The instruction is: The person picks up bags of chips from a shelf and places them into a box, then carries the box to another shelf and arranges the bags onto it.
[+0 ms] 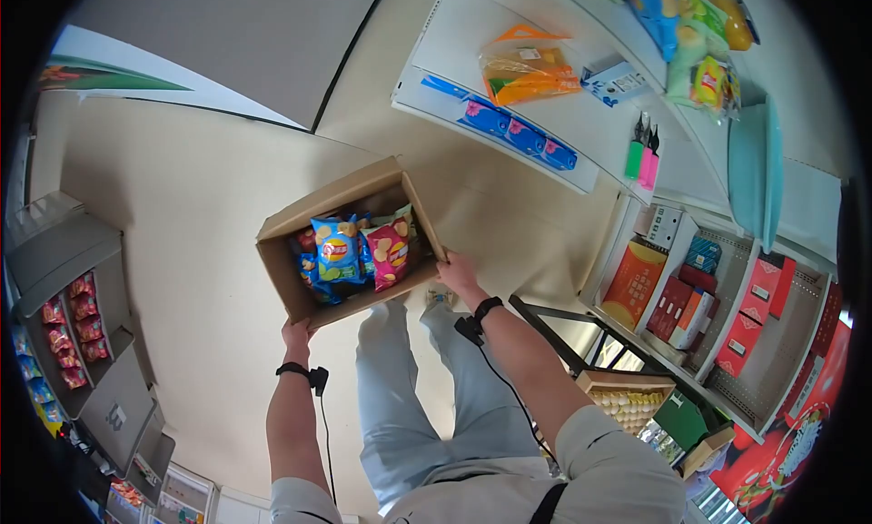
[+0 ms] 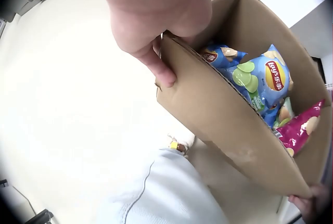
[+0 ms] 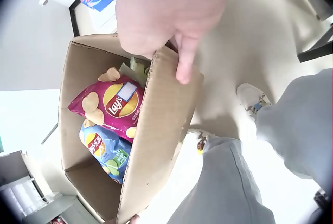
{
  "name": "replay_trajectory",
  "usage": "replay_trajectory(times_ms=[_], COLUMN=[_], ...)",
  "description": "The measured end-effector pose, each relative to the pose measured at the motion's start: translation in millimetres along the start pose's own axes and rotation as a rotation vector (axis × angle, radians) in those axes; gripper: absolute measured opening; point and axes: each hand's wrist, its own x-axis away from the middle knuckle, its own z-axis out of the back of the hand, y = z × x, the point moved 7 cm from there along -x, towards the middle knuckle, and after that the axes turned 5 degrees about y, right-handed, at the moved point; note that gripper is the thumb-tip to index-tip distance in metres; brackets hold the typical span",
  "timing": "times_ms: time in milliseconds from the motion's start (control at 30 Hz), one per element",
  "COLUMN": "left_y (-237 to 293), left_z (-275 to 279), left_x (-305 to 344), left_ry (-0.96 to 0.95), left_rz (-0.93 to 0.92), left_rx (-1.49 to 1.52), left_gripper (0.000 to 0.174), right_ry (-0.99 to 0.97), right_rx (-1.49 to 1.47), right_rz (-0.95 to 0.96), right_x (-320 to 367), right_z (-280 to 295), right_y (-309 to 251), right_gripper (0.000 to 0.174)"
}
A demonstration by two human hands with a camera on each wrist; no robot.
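An open cardboard box (image 1: 304, 313) hangs in front of the legs, carried by both hands. Inside lie blue chip bags (image 1: 336, 250) and a magenta chip bag (image 1: 391, 252), with more bags partly hidden beneath. The left hand (image 1: 296, 335) grips the box's near left corner; in the left wrist view this hand (image 2: 161, 21) has its fingers over the cardboard edge. At the near right corner the right hand (image 1: 459, 274) holds the box, and the right wrist view shows that hand (image 3: 174, 21) pinching the wall's top edge.
White shelves (image 1: 495, 129) with tissue packs stand ahead to the right. A shelf unit (image 1: 690, 342) with red boxes is at the right, beside a black metal frame (image 1: 559, 313). Grey racks (image 1: 68, 261) with red bags line the left. Pale floor (image 1: 200, 279) lies around the feet.
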Motion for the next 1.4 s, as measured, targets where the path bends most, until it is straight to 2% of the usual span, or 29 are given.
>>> replay_trajectory(times_ms=[200, 333, 400, 433, 500, 667, 800, 833, 900, 933, 967, 1033, 1067, 1133, 1167, 1267, 1300, 1400], left_y=[-20, -27, -30, -32, -30, -37, -46, -45, -18, 4, 12, 66, 66, 53, 47, 34, 38, 59], left_z=[-4, -18, -20, -26, -39, -66, -70, -72, -47, -49, -52, -88, -97, -137, -156, -209, -223, -260], left_x=[-56, -99, -122, -130, -138, -147, -135, -129, -103, -76, -63, -8, -11, -33, -43, -68, -73, -73], left_ry=[0.094, 0.099, 0.087, 0.082, 0.088, 0.017, -0.02, -0.019, 0.497, 0.75, 0.752, 0.477, 0.478, 0.085, -0.02, -0.229, -0.222, -0.296], left_rz=[0.008, -0.049, -0.101, -0.109, -0.103, -0.105, -0.083, -0.082, -0.444, -0.615, -0.613, -0.984, -0.982, -0.928, -0.863, -0.67, -0.673, -0.7], left_rx=[0.073, 0.102, 0.092, 0.097, 0.132, 0.2, 0.305, 0.307, -0.33, -0.658, -0.659, -0.537, -0.536, -0.531, -0.55, -0.56, -0.562, -0.572], left_gripper=[0.035, 0.032, 0.032, 0.032, 0.032, 0.036, 0.049, 0.049, 0.057, 0.062, 0.062, 0.068, 0.068, 0.068, 0.069, 0.073, 0.073, 0.073], right_ry=[-0.011, 0.025, -0.043, -0.072, -0.038, -0.094, -0.061, 0.058, 0.293, 0.29, 0.209, 0.044, 0.042, 0.036, 0.035, 0.028, 0.023, -0.348], right_rx=[-0.001, 0.098, 0.012, 0.015, -0.184, -0.181, -0.007, 0.146, 0.447, 0.446, 0.359, 0.184, 0.186, 0.048, 0.048, -0.096, -0.099, -0.216], right_rz=[0.054, 0.21, 0.057, 0.06, 0.035, -0.06, -0.024, 0.052, 0.202, 0.203, 0.266, 0.389, 0.39, 0.396, 0.4, -0.014, -0.01, -0.061], right_x=[-47, -114, -125, -128, -142, -176, -178, -171, -149, -141, -132, -115, -118, -139, -152, -192, -196, -184], right_z=[-45, -85, -89, -94, -93, -104, -103, -92, -78, -76, -79, -92, -105, -138, -145, -167, -171, -182], right_y=[-28, 0, -5, -9, -5, 33, 52, 38, 5, -7, -22, -47, -49, -45, -47, -30, -33, -61], right_gripper=[0.045, 0.045, 0.045, 0.045, 0.047, 0.055, 0.062, 0.063, 0.065, 0.065, 0.066, 0.068, 0.068, 0.065, 0.065, 0.058, 0.058, 0.06])
